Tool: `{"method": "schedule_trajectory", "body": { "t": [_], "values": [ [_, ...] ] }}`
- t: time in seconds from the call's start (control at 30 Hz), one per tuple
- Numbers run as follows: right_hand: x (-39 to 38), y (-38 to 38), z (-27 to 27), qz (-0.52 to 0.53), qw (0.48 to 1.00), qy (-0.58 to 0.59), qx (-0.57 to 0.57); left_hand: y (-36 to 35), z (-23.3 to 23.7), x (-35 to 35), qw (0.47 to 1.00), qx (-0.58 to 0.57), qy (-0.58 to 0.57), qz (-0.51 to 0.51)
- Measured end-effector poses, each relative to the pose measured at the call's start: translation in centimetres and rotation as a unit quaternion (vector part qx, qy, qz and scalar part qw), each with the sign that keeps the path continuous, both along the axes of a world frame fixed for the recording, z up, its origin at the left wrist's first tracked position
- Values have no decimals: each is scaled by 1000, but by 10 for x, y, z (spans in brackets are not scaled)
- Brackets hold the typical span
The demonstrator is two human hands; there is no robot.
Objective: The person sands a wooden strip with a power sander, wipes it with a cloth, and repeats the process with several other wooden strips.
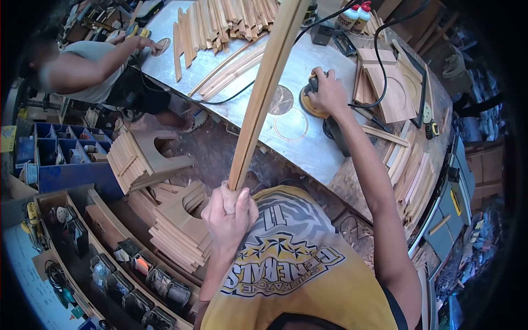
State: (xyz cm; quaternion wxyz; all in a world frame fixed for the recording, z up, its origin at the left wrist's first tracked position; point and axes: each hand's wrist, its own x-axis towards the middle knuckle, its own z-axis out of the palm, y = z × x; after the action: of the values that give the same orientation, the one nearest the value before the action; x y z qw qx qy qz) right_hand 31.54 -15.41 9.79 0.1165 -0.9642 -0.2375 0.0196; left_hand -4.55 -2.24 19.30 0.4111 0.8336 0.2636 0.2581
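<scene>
My left hand point(230, 212) is closed around the lower end of a long wooden strip point(264, 88), with what looks like a cloth or paper wrap at the grip. The strip rises at a slant past the top of the view, and a groove runs along its length. On the metal tabletop point(335, 63), my right hand point(330, 91) grips a yellow and black orbital sander point(308, 103). A round disc point(281, 100) and a circular outline point(291, 125) lie left of the sander. Its pad is mostly hidden beneath its body.
Many wooden strips point(228, 22) are piled at the back. Black cables cross the table. A co-worker point(88, 66) stands at the left with a tool. Wooden panels point(388, 85) and a tape measure point(432, 130) lie right. Stacked cut boards point(179, 236) and tool drawers point(104, 220) stand below left.
</scene>
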Motion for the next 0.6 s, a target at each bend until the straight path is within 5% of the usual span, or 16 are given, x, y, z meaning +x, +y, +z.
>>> {"method": "schedule_trajectory", "body": {
  "t": [0.3,0.43,0.53,0.6],
  "values": [
    [-5,-2,-3,4,1000,-2,29,-3,13,-4,998,61,13,-19],
    [-7,-1,-5,1,999,-18,37,-6,13,-17,957,-276,-51,-68],
    [-9,1,1,-5,999,-17,40,1,32,-29,910,-397,-37,-113],
    [-7,3,5,-6,999,-19,43,10,61,-42,802,-574,4,-163]
  ]
}}
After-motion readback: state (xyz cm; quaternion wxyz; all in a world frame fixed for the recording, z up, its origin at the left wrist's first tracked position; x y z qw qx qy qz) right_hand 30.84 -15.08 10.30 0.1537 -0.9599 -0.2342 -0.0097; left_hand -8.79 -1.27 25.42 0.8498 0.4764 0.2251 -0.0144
